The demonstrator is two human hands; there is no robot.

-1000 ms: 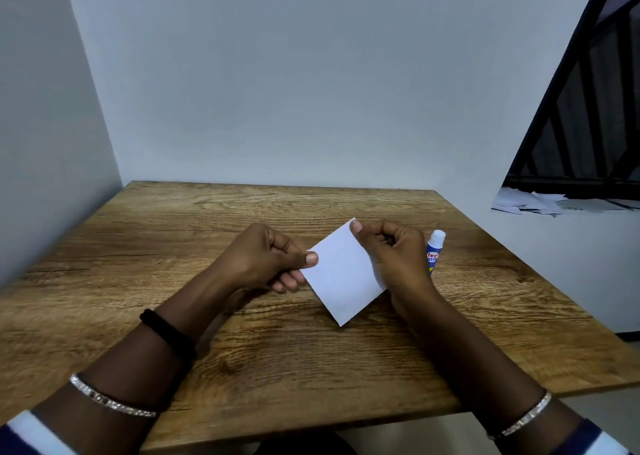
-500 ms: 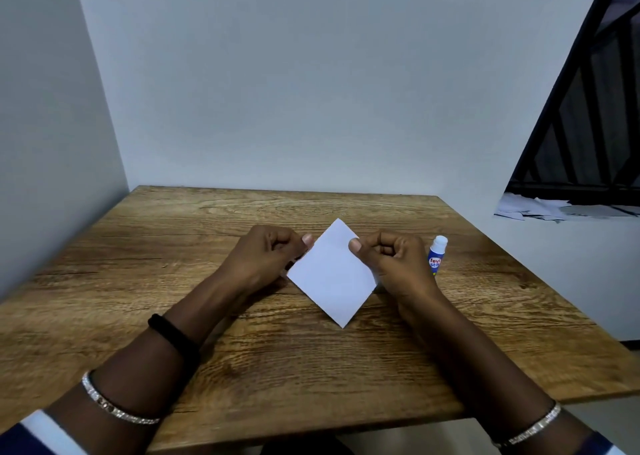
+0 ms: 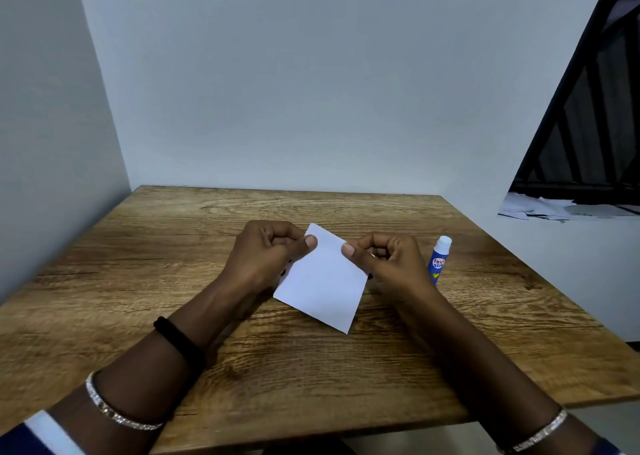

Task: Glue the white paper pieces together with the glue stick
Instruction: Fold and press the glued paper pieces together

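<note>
Glue stick [image 3: 438, 260] upright on desk [image 3: 173, 281], just right of right hand [image 3: 388, 260]; both hands w/ left hand [image 3: 266, 257] pinching white paper [image 3: 322, 281].

1. Looks like plain indoor room, home or small office – can't tell which.
2. Wood-grain table [image 3: 173, 264] pushed into corner of bare white walls [image 3: 311, 91].
3. Black metal railing [image 3: 588, 125] at right, prob. stairs.
4. Loose paper scraps [image 3: 540, 208] on white ledge under railing.
</note>
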